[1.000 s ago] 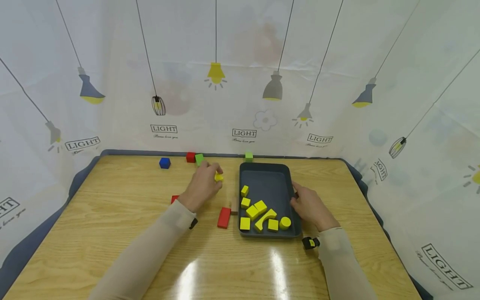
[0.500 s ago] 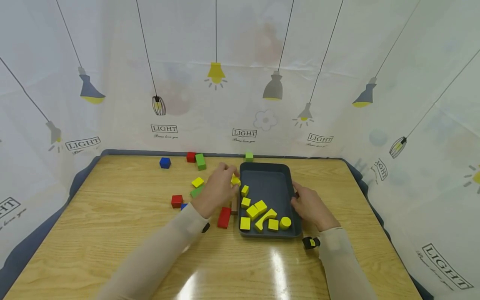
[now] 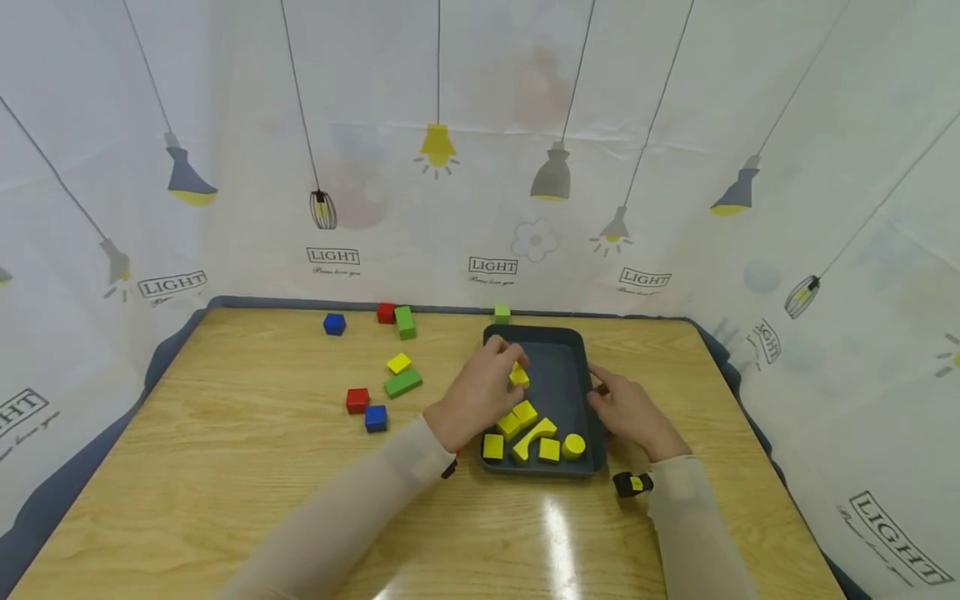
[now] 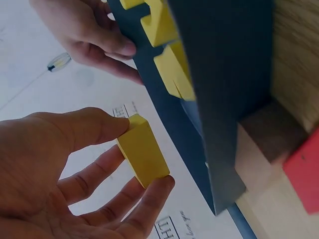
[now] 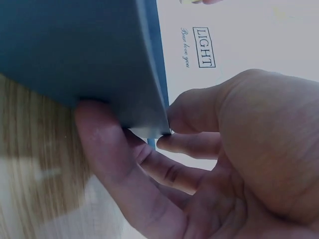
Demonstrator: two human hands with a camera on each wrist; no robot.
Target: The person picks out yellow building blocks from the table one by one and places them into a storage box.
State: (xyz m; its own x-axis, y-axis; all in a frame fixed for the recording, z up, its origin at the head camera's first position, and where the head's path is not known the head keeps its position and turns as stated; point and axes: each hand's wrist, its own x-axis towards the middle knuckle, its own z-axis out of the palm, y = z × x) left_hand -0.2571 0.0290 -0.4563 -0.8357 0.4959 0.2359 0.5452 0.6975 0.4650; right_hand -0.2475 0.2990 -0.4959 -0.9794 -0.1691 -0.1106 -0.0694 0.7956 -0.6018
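My left hand (image 3: 480,390) is over the left side of a dark grey tray (image 3: 558,367). Between its thumb and fingertips it pinches a yellow rectangular block (image 4: 144,152), held above the rim in the left wrist view. Several yellow blocks lie in the near half of the tray, among them an arch (image 3: 534,440), a cylinder (image 3: 573,446) and a cube (image 3: 492,447). At the tray's right side my right hand (image 3: 633,412) grips the wall, thumb at the rim and fingers against the outside, as the right wrist view shows. My left hand hides part of the tray's left edge.
Left of the tray lie a yellow piece (image 3: 399,363), a green block (image 3: 403,382), a red cube (image 3: 357,401) and a blue cube (image 3: 376,418). Farther back are more blue, red and green blocks. Beside the tray stand a brown block (image 4: 271,132) and a red block (image 4: 306,172).
My left hand has carried the yellow block rightward from the table to over the tray, uncovering blocks on the left. My right hand has stayed at the tray's side.
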